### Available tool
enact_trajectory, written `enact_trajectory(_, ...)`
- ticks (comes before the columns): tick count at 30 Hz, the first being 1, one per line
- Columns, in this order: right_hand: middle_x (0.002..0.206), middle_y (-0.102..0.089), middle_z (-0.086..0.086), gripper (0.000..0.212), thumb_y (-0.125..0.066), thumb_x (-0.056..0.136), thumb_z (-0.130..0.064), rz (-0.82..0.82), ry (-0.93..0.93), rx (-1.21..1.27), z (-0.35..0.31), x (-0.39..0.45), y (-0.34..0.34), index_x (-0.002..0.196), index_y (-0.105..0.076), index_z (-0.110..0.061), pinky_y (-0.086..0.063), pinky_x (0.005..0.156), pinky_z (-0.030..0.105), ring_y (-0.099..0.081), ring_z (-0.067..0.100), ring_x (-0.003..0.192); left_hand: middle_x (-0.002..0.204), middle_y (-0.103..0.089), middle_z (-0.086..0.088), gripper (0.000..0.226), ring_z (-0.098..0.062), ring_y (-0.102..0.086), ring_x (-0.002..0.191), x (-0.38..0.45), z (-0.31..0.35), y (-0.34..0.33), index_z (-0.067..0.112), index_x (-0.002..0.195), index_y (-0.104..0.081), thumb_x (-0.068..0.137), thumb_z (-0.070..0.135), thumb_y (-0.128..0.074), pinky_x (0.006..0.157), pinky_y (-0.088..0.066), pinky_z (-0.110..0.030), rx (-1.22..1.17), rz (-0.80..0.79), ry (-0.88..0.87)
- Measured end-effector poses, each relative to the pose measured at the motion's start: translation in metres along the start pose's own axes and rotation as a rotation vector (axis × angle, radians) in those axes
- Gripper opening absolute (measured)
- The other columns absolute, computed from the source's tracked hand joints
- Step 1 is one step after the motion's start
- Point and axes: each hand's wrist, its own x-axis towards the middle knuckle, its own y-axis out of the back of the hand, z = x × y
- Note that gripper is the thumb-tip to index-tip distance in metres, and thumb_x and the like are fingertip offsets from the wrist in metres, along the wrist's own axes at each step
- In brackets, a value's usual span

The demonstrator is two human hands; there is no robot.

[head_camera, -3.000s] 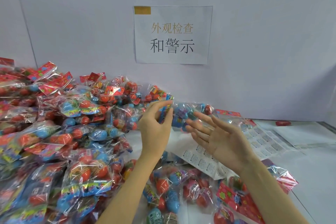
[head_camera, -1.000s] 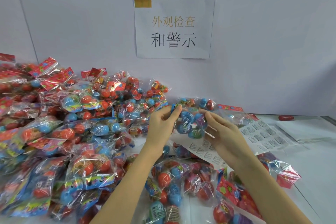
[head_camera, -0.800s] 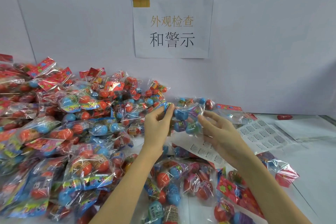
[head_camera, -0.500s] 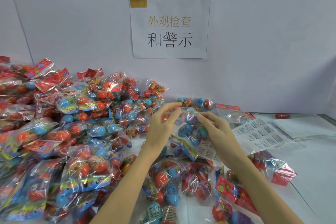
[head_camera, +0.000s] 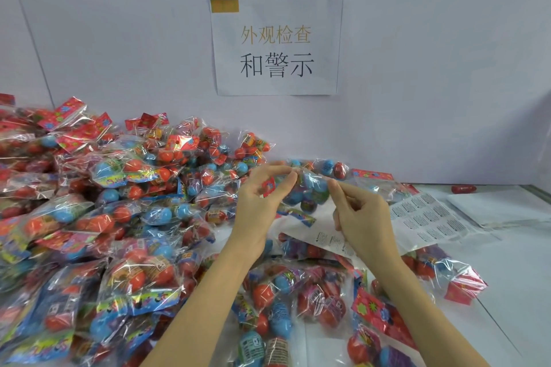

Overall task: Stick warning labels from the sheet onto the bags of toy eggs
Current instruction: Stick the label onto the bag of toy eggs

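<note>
A large heap of cellophane bags of toy eggs fills the left of the white table against the wall, presumably the stock waiting for labels, while a looser scatter of bags lies in front of the person, within reach of both arms. A paper sign with Chinese characters is taped to the wall above. The label sheet lies flat to the right, partly under the right forearm and over some bags, close enough that a sticker can be lifted without stretching. Above it, one bag of blue and dark eggs is held up off the table between the two hands, likely so its film is pulled taut for pressing a label on. The left hand pinches the bag's left edge between thumb and curled fingers; the right hand pinches its right edge with thumb and forefinger, the other fingers curled in. Whether a label is already on this bag cannot be told
</note>
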Motion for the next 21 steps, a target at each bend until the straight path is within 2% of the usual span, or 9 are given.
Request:
enact_trajectory(1,0.060,-0.070,-0.003,0.019,-0.059,0.104,-0.039,-0.031,-0.032,0.099,-0.002,0.000,0.000,0.108,-0.078,-0.040,-0.055,0.054,0.026,-0.062,0.012,0.050,0.129,-0.066,0.018,0.021,-0.002,-0.058,0.126,0.000,0.000,0.001,0.034,0.098,-0.082,0.082,0.047,-0.079,0.108,-0.046,-0.031,0.023,0.003,-0.027)
enact_trajectory(3,0.086,-0.081,0.004,0.025,-0.059,0.107,-0.027,-0.107,-0.089,0.281,-0.005,0.000,-0.001,0.126,-0.075,-0.026,-0.065,0.073,0.031,-0.078,0.021,0.077,0.137,-0.061,0.015,0.025,0.000,-0.051,0.134,0.002,-0.001,0.002,0.031,0.100,-0.082,0.085,0.050,-0.077,0.114,-0.042,-0.037,0.009,-0.016,-0.034)
enact_trajectory(6,0.110,-0.081,-0.001,0.023,-0.064,0.103,-0.021,-0.127,-0.148,0.373,-0.009,0.002,0.000,0.122,-0.078,-0.019,-0.064,0.086,0.030,-0.078,0.021,0.099,0.140,-0.062,0.007,0.033,-0.007,-0.055,0.134,0.000,0.004,-0.001,0.029,0.096,-0.081,0.097,0.057,-0.063,0.110,-0.044,-0.040,-0.108,-0.120,0.044)
enact_trajectory(9,0.095,-0.080,-0.007,0.013,-0.072,0.098,-0.016,-0.098,-0.133,0.288,-0.006,0.004,0.005,0.106,-0.081,-0.022,-0.061,0.077,0.024,-0.076,0.013,0.089,0.128,-0.068,0.002,0.045,-0.017,-0.069,0.118,-0.003,0.004,-0.005,0.028,0.115,-0.073,0.090,0.065,-0.070,0.096,-0.058,-0.038,-0.096,-0.088,0.028)
enact_trajectory(12,0.072,-0.069,-0.010,0.029,-0.076,0.096,-0.020,-0.159,-0.131,0.269,-0.006,0.006,0.007,0.119,-0.068,-0.035,-0.050,0.062,0.017,-0.060,0.005,0.064,0.121,-0.064,0.007,0.065,0.003,-0.070,0.098,-0.002,0.003,0.000,0.038,0.132,-0.053,0.078,0.060,-0.080,0.074,-0.056,-0.020,-0.081,0.029,0.080)
enact_trajectory(15,0.076,-0.066,0.002,0.039,-0.079,0.088,-0.036,-0.236,-0.236,0.404,-0.008,0.008,0.008,0.126,-0.067,-0.034,-0.048,0.068,0.022,-0.057,0.011,0.069,0.103,-0.071,0.016,0.045,0.004,-0.067,0.085,0.001,0.002,0.007,0.049,0.116,-0.068,0.076,0.066,-0.077,0.069,-0.050,-0.017,-0.030,-0.037,0.224)
enact_trajectory(18,0.105,-0.067,0.033,0.036,-0.072,0.090,-0.050,-0.216,-0.293,0.378,-0.010,0.006,0.007,0.109,-0.081,-0.021,-0.052,0.090,0.055,-0.054,0.037,0.084,0.069,-0.068,0.014,0.023,-0.002,-0.062,0.062,0.000,-0.002,0.004,0.033,0.088,-0.082,0.083,0.055,-0.077,0.057,-0.050,-0.015,-0.020,-0.080,0.189)
enact_trajectory(19,0.107,-0.069,0.033,0.037,-0.070,0.092,-0.051,-0.181,-0.320,0.377,-0.010,0.005,0.005,0.105,-0.083,-0.019,-0.051,0.097,0.060,-0.059,0.045,0.086,0.067,-0.068,0.013,0.021,-0.002,-0.064,0.062,0.000,-0.003,0.004,0.030,0.088,-0.082,0.087,0.050,-0.076,0.058,-0.050,-0.014,-0.017,-0.063,0.151)
enact_trajectory(21,0.101,-0.078,0.020,0.038,-0.067,0.095,-0.049,-0.111,-0.360,0.379,-0.009,0.004,0.005,0.096,-0.084,-0.015,-0.056,0.097,0.055,-0.067,0.050,0.094,0.071,-0.071,0.009,0.017,-0.003,-0.066,0.066,0.000,-0.004,0.004,0.028,0.092,-0.083,0.094,0.042,-0.073,0.058,-0.051,-0.017,0.002,-0.037,0.094)
